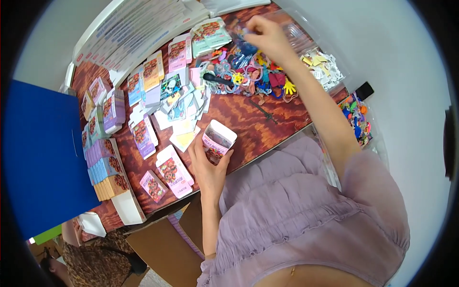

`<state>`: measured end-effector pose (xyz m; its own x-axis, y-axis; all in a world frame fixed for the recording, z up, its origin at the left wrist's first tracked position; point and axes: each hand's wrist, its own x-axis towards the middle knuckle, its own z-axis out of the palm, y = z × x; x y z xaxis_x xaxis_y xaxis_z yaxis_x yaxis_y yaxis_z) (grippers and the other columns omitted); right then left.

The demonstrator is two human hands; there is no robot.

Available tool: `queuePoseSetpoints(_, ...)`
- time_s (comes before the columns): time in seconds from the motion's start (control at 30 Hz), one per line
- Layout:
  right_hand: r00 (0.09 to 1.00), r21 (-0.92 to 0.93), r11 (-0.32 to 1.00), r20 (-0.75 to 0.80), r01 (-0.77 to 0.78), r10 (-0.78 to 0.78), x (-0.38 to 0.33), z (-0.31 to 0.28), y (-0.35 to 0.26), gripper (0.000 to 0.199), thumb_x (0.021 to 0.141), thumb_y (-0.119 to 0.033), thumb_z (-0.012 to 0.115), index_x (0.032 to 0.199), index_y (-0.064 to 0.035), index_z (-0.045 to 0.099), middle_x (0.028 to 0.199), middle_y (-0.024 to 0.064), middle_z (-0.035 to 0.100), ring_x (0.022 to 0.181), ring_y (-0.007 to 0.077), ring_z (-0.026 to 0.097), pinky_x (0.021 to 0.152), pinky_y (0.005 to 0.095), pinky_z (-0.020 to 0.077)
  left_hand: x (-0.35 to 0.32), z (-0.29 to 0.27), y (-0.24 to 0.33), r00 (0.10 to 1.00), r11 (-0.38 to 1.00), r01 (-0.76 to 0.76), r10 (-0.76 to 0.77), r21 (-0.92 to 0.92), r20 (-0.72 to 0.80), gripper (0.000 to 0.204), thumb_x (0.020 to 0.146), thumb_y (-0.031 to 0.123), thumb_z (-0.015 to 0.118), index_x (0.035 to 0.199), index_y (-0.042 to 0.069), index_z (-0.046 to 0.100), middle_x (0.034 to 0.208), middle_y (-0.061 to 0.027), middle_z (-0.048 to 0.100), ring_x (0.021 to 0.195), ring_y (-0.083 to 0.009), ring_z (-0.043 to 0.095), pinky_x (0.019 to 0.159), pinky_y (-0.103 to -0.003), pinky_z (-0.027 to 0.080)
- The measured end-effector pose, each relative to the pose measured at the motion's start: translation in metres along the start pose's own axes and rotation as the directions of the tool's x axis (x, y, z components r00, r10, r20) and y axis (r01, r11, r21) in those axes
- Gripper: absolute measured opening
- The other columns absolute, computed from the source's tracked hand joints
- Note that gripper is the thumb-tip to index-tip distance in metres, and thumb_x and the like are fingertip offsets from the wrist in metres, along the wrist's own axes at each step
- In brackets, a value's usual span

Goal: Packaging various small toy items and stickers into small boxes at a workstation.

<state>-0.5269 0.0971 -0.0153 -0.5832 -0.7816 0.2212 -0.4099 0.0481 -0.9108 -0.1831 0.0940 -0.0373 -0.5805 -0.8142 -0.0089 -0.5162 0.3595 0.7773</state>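
Note:
My left hand point(209, 165) is wrapped round a small pink and white cardboard box point(217, 144), holding it upright near the table's front edge. The box's top is open, and its inside shows greyish; I cannot make out what lies in it. Over the far end of a heap of small colourful trinkets point(251, 74), my right hand point(270, 38) is raised with its fingers pinched together. Something bluish and blurred is at those fingertips, too unclear to name. Left of the heap lies a loose pile of picture cards point(179, 103).
Flat pink cartons point(174, 172) and small filled boxes point(154, 185) lie left of my left hand. A white tray point(128, 208) holds rows of boxes beside a blue panel point(43, 153). Stacked white cartons point(143, 33) stand behind. Another person point(98, 256) sits at lower left.

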Motion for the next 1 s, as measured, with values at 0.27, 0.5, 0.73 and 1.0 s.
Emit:
queuePoseSetpoints(0.27,0.653,0.091,0.991,0.757,-0.102,-0.002,-0.084,0.018,-0.067,0.018,0.085,-0.008,0.067,0.101,-0.0007,0.068,0.089,0.0002,0.067,0.084,0.0073,0.060,0.076,0.0256,0.0482,0.001,0.006,0.002,0.992,0.986,-0.122,0.125,0.117,-0.020,0.073,0.068,0.009,0.085,0.132,0.002,0.050,0.126,-0.0176,0.051,0.118,-0.0353,0.053,0.096,-0.043,0.046)
queuePoseSetpoints(0.5,0.518,0.286,0.830,0.855,-0.479,0.005,-0.092,0.017,-0.073,0.017,0.083,-0.007,0.067,0.098,0.0014,0.066,0.085,0.0019,0.067,0.081,0.0085,0.060,0.074,0.0275,0.0477,-0.001,0.006,0.002,0.992,0.993,-0.098,0.091,0.073,0.092,0.074,0.069,0.006,0.082,0.134,0.001,0.047,0.126,-0.0192,0.051,0.118,-0.0374,0.053,0.095,-0.043,0.047)
queuePoseSetpoints(0.73,0.667,0.166,0.938,0.740,-0.304,0.085,-0.100,0.018,-0.042,0.011,0.082,-0.006,0.069,0.090,-0.0026,0.062,0.103,0.0078,0.068,0.088,0.0094,0.058,0.078,0.0286,0.0474,-0.004,0.004,0.003,0.987,0.975,-0.156,0.150,0.157,0.049,0.073,0.069,0.005,0.081,0.133,0.000,0.046,0.126,-0.0199,0.051,0.119,-0.0387,0.052,0.097,-0.044,0.046)
queuePoseSetpoints(1.0,0.730,0.635,0.710,0.634,-0.304,-0.254,-0.101,0.004,-0.051,0.039,0.073,-0.021,0.073,0.067,-0.0110,0.036,0.129,0.0277,0.060,0.132,0.0334,0.048,0.107,0.0484,0.0348,-0.003,-0.007,0.001,0.996,0.989,-0.085,0.079,0.125,0.049,0.076,0.069,0.006,0.082,0.138,0.003,0.048,0.128,-0.0159,0.053,0.119,-0.0344,0.054,0.101,-0.041,0.044)
